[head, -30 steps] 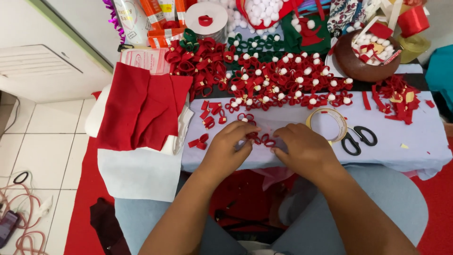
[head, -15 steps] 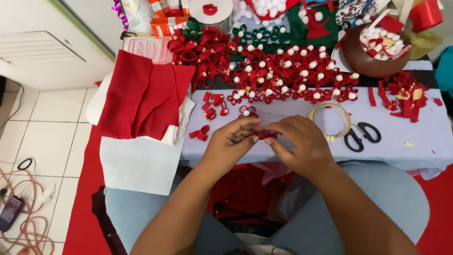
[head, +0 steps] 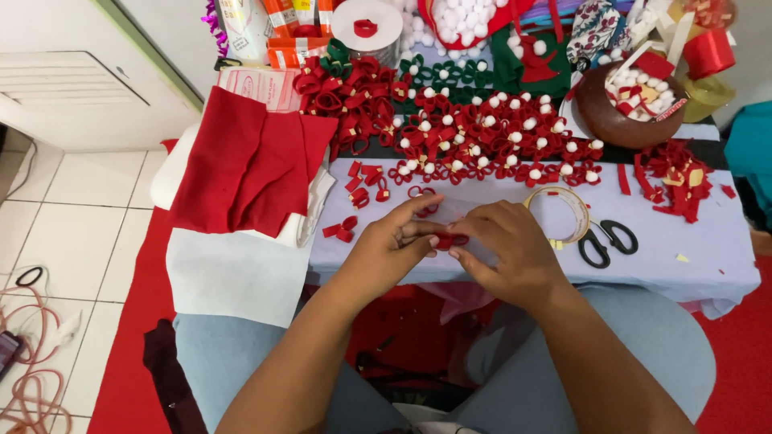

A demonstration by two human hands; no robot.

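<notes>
Over white floor tiles (head: 72, 233), a cloth-covered table (head: 708, 265) bears red felt (head: 249, 165)

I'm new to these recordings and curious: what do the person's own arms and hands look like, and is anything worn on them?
Both are bare. The left hand and right hand wear no gloves, and no rings, watch or bracelet show. The forearms are uncovered down to the bottom edge of the picture, so no sleeves are in view. The fingers have short, unpainted nails.

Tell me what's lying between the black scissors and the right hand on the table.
In the head view, a roll of clear tape lies between the black scissors and the right hand.
</notes>
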